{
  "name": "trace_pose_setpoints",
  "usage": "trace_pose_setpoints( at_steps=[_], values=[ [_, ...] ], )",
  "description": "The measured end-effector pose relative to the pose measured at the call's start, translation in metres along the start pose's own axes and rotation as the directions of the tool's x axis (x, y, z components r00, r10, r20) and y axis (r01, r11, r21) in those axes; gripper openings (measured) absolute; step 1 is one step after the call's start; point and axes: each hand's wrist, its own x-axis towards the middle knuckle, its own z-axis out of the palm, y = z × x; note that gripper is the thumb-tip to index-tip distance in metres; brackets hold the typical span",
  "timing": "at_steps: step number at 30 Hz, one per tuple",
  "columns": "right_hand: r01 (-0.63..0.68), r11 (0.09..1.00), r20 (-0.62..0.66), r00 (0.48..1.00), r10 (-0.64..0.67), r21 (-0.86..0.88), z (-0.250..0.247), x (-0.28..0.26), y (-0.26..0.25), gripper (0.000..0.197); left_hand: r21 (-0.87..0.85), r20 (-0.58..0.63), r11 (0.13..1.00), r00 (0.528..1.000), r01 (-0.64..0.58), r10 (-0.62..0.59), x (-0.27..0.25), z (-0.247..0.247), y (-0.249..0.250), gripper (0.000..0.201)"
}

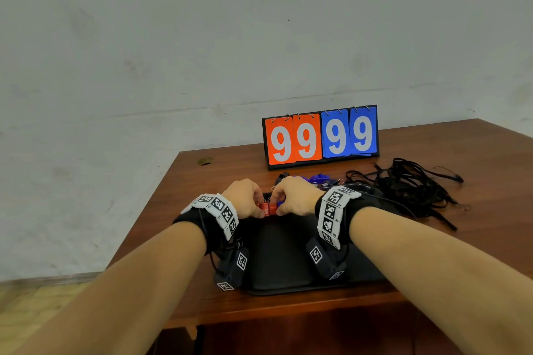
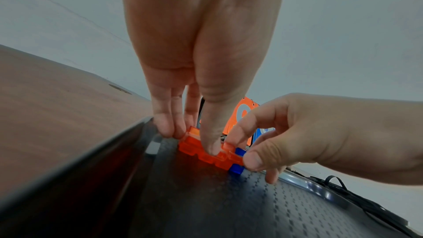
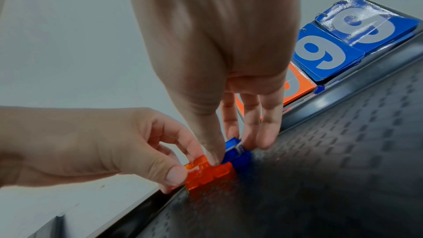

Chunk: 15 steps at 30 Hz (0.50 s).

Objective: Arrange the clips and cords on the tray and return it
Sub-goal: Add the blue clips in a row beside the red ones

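Black and bumpy, the tray (image 1: 277, 253) sits low in the middle of the head view, on the brown wooden tabletop (image 1: 461, 253). Most of its floor has nothing on it.

At the far left part of the tray, both hands meet. The left hand (image 1: 245, 199) pinches the orange clips (image 2: 206, 151) with its thumb and fingertips. The right hand (image 1: 297, 196) pinches the end of that same row, and its fingers also touch the blue clip (image 3: 235, 155). The clips sit on the tray floor, pressed side by side in a short line, orange ones first and then the blue one.

Just past the hands, more blue and dark clips (image 1: 317, 179) lie on the tabletop behind the tray. To the right of the frame, the black cords (image 1: 409, 187) lie in a messy pile on the tabletop, off the tray.

So I think the job has only begun. A few clips are lined up. The other clips and all the cords are not on the tray yet, and the tray has not been taken back.

Farthest away, near the wall, stands a flip scoreboard (image 1: 320, 135). It shows two orange cards and two blue cards, and each one reads 9. I can read no other words.
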Motion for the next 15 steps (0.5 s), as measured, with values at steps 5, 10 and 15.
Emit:
trace_pose_setpoints(
  at_steps=[5, 10, 15],
  values=[
    [-0.011, 1.000, -0.002, 1.000, 0.011, 0.005, 0.0010, 0.0009, 0.0000, 0.033, -0.009, -0.006, 1.000, 1.000, -0.008, 0.008, 0.0017, 0.0012, -0.0002, 0.036],
    [-0.017, 1.000, 0.000, 1.000, 0.017, 0.017, 0.0009, 0.0010, -0.0004, 0.034, -0.005, -0.009, 1.000, 1.000, -0.018, 0.018, 0.0019, 0.0010, -0.0010, 0.037],
    [-0.011, 1.000, -0.016, 1.000, 0.012, 0.029, -0.0025, -0.0048, -0.0003, 0.038, -0.013, -0.015, 1.000, 1.000, -0.002, 0.002, -0.0004, -0.0012, -0.0001, 0.036]
  ],
)
